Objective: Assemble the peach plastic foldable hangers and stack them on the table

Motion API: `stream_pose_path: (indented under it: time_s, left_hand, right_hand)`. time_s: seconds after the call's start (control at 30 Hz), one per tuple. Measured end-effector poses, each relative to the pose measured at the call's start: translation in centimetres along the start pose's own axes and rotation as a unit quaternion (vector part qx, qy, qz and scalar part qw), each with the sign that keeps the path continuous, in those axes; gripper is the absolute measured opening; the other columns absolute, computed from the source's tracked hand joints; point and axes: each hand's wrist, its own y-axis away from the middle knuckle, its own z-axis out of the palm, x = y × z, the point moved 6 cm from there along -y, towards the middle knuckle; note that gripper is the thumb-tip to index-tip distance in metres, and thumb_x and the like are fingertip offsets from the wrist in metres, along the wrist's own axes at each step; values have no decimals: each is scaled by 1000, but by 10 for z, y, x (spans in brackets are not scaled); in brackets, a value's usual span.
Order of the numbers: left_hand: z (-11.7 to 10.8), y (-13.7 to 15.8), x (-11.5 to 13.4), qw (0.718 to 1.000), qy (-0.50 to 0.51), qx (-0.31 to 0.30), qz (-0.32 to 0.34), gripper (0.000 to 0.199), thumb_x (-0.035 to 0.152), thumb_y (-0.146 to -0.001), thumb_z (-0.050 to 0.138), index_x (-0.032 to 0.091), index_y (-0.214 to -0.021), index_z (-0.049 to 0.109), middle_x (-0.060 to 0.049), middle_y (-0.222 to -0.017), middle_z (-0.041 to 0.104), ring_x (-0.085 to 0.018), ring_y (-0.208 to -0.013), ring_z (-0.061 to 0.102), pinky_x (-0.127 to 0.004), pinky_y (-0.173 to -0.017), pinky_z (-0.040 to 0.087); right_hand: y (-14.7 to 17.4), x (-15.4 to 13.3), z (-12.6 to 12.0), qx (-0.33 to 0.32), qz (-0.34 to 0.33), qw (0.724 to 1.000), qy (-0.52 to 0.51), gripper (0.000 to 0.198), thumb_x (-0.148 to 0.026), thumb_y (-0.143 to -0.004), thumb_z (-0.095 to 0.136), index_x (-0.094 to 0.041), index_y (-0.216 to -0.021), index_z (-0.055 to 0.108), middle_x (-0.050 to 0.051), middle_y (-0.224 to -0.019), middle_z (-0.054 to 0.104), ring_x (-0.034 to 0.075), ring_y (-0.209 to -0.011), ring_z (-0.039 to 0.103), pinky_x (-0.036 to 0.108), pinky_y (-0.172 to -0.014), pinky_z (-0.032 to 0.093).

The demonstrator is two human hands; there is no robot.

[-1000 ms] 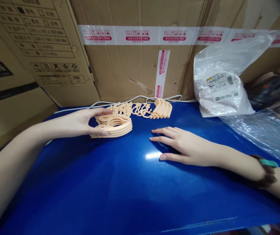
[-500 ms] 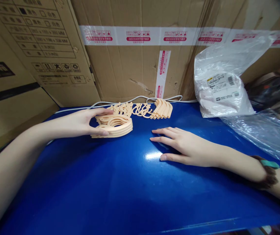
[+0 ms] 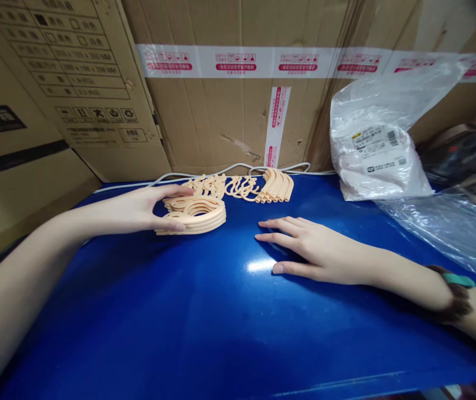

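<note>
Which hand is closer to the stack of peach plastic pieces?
Left. The left hand grips the stack of peach plastic pieces by its left end; the right hand lies flat on the blue table, apart to the stack's right.

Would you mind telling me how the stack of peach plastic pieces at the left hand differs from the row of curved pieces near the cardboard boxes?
The stack of peach pieces lies flat, piled one on another; the row of curved pieces stands on edge, side by side. The left hand grips the stack between thumb and fingers; the row is untouched, and the right hand lies flat on the blue table. Both share one peach colour.
</note>
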Motion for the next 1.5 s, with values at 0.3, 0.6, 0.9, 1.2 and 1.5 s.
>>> stream_pose_path:
  time_s: [0.3, 0.6, 0.9, 1.2, 1.5]
  left_hand:
    - [1, -2, -3, 1000, -11, 2, -1, 85, 75, -67, 58, 37, -141, 39, 2, -150, 39, -27, -133, 41, -39, -111, 30]
    - [-1, 5, 8, 1000, 1, -8, 7, 81, 70, -74, 58, 34, -143, 35, -2, -153, 35, -30, -134, 39, -44, -111, 28]
    - [-4, 1, 0, 1000, -10, 14, 13, 81, 68, -69, 62, 36, -141, 40, 0, -147, 44, -29, -131, 46, -40, -108, 35]
    - [-6, 4, 6, 999, -12, 25, 27, 84, 64, -68, 66, 39, -142, 37, 1, -146, 45, -31, -129, 47, -43, -107, 37]
    - [-9, 7, 11, 1000, -10, 26, 13, 91, 66, -64, 68, 34, -143, 37, -2, -147, 44, -34, -130, 45, -44, -107, 36]
  right_hand:
    - [-1, 0, 0, -2, 4, 1000, -3, 58, -55, -94, 41, -21, -140, 45, 13, -145, 43, 27, -128, 44, 46, -105, 38]
    - [-1, 0, -1, 6, -3, 1000, -13, 56, -53, -94, 42, -22, -140, 46, 14, -144, 44, 29, -127, 46, 48, -103, 39]
    - [-1, 0, 0, 0, -1, 1000, -8, 58, -55, -94, 41, -21, -141, 44, 14, -145, 42, 28, -128, 45, 48, -104, 38]
    - [-1, 0, 0, 8, -5, 1000, -11, 57, -54, -93, 42, -21, -140, 46, 14, -144, 43, 29, -127, 46, 48, -103, 39]
    - [0, 0, -2, 17, -6, 1000, -18, 56, -53, -93, 45, -22, -139, 46, 14, -143, 45, 29, -126, 47, 49, -103, 40]
